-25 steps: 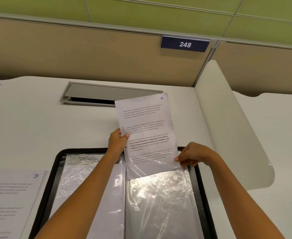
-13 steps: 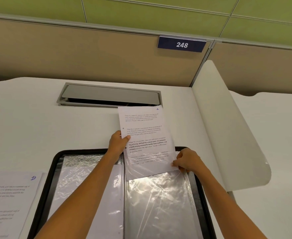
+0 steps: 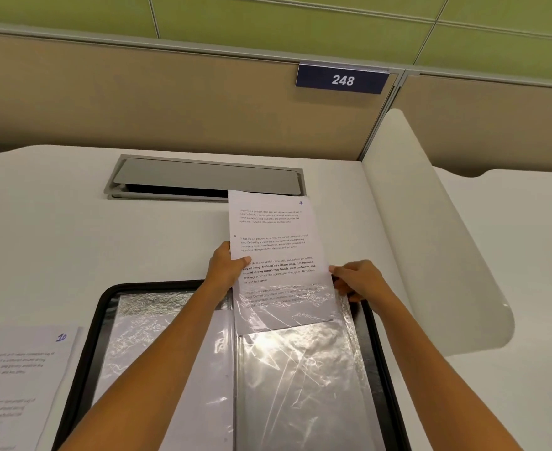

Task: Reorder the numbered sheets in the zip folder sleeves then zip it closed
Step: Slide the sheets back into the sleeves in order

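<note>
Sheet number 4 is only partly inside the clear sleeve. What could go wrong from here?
Sheet 4 has only its lower part in the crinkled sleeve; its bottom edge may catch in the plastic and buckle. The left hand pinches one side edge and the right hand grips the other at the sleeve mouth, so an uneven pull could skew or crease it.

Arms outstretched, left hand and right hand both pinching.

The black zip folder lies open and flat. Sheet 4 sits partway in the folder's right clear sleeve, its top sticking out. Sheet 10 lies left of the folder.
</note>
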The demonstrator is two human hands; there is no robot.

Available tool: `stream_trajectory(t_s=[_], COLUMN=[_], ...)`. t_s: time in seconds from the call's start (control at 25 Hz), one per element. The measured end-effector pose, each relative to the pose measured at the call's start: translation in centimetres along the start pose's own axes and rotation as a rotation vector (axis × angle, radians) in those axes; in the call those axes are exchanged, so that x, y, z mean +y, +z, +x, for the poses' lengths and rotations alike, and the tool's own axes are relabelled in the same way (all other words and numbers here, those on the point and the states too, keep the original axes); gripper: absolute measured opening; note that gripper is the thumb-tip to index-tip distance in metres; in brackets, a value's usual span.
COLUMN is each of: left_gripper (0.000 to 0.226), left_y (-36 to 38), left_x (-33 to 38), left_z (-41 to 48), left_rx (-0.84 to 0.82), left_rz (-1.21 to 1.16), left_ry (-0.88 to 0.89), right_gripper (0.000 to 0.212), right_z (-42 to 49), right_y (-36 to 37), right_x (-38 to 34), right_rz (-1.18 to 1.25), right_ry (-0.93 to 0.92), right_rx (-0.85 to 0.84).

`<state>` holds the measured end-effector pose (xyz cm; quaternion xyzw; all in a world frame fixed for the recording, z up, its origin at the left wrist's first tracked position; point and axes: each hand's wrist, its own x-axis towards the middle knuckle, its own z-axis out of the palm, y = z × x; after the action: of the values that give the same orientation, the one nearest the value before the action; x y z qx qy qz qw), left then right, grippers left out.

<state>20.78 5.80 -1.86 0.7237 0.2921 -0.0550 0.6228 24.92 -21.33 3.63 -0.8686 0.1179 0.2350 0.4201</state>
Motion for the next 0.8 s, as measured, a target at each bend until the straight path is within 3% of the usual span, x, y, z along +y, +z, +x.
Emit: stream_trajectory(t_s=[0.12,0.24,0.32,0.4,0.44,0.64,0.8], left_gripper=[0.057,0.066,0.053,0.045,0.042,0.014,0.014], left_y=[0.8,2.2,3.8,5.9,7.0,10.7,11.9], left_x=[1.0,1.6,1.7,1.3,1.1,1.3,1.1], left_z=[-1.5,-3.9,-5.3,-6.4,-6.8,-7.4,-7.6], left_rx=[0.132,0.339,0.153,-0.126,-0.189,-0.119,-0.074], left_rz=[0.193,0.647,0.809,0.839,0.85,0.791,0.775], left_ry=[0.097,0.434,0.606,0.583,0.566,0.592,0.604], right_gripper=[0.017,0.02,0.021,0.014,0.009,0.011,0.01], right_z=[1.4,2.4,2.4,2.1,1.8,1.1,1.3], right_y=[0.4,0.6,0.3,0.0,-0.1,-0.9,-1.1], right_x=[-1.3,-2.1,-2.5,-3.1,-3.3,-3.5,-3.0], right_rz=[-0.124,-0.18,-0.143,-0.115,-0.116,-0.069,-0.139], right_ry=[-0.031,-0.002,0.006,0.008,0.008,-0.043,-0.031], right_rx=[-0.036,-0.062,-0.103,-0.154,-0.174,-0.247,-0.27])
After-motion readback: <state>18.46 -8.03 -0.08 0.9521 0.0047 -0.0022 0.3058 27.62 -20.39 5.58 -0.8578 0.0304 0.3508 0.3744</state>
